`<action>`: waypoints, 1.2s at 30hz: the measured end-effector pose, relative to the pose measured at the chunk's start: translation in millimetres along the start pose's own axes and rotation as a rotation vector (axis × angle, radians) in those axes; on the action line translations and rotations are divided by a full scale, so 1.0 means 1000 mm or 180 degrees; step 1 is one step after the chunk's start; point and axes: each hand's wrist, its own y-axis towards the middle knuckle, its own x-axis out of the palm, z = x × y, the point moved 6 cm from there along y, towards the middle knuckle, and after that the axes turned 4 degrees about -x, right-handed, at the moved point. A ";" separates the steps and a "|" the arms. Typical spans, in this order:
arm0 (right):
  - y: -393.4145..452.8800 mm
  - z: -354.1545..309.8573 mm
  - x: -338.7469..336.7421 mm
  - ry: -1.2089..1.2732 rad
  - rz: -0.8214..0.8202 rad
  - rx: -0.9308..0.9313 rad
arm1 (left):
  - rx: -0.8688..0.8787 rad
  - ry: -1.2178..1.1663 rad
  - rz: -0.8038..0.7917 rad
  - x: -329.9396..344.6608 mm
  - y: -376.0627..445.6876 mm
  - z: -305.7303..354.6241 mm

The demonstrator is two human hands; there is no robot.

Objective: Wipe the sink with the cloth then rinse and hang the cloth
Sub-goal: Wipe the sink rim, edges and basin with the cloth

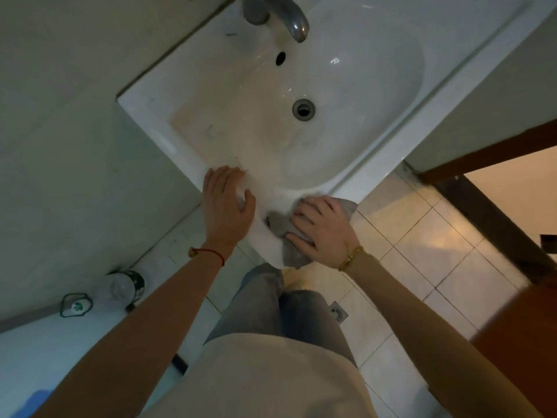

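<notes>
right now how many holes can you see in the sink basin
2: the small overflow hole on the basin wall just below the faucet, and the round metal drain at the bottom of the sink. None seems hidden by the hands.

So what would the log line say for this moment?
step: wiping sink front rim | right hand: pressing grey cloth on rim | left hand: flat on rim | tap: off

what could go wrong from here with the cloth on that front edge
1. The grey cloth hangs partly over the sink's front rim, so it may slip off onto the tiled floor if the right hand lifts.
2. The left hand braces on the same rim; if that surface is wet, the palm could slide.
3. The basin near the drain may get missed.
</notes>
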 end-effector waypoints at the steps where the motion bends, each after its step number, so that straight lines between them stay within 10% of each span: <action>1: -0.001 0.009 -0.001 -0.0044 -0.0071 -0.0109 | 0.0003 0.0009 -0.0016 -0.001 0.000 0.001; 10: 0.009 0.126 -0.037 -0.0271 0.0207 0.1109 | -0.0007 0.0024 -0.0091 0.000 0.001 0.002; 18: 0.016 0.079 -0.017 -0.0074 -0.0501 -0.0826 | -0.0172 0.0125 -0.0148 -0.002 0.003 0.007; 24: 0.024 0.200 -0.054 -0.0609 -0.0538 -0.0054 | -0.0149 0.0242 -0.0147 -0.002 0.004 0.011; 36: 0.031 0.143 -0.020 -0.0247 -0.0624 -0.1395 | -0.0282 0.0466 -0.0152 0.002 0.006 0.014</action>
